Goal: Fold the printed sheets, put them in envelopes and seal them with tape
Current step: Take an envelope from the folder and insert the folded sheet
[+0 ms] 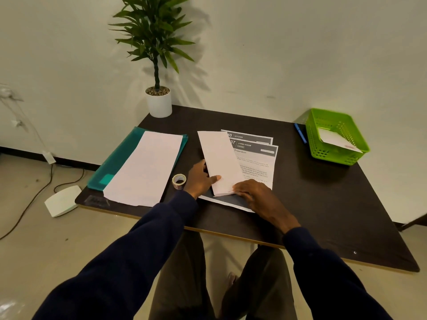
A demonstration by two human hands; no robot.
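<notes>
Fingers [236,188] of the right hand [256,196] curve down onto the near right corner of the folded sheet [219,158]; the thumb is hidden, so whether they pinch the paper or only press it cannot be told. The left hand [199,179] grips the same sheet at its left edge, thumb laid across the blank white face and the other fingers tucked against the side.

The folded sheet lies lengthwise at the middle of the dark counter [307,199], its near end slightly raised so that its layers show. It overlaps a fanned stack of printed sheets [257,161], which spreads out toward 3 o'clock of it.

A tape roll [179,181] stands just beside the left hand at 9 o'clock. Farther toward 9 o'clock a stack of white envelopes [145,167] rests on a teal folder [117,158]. At 2 o'clock a green basket [323,155] holds a white envelope [332,138], with a blue pen [300,133] beside it. A potted plant [159,100] stands at 11 o'clock.
</notes>
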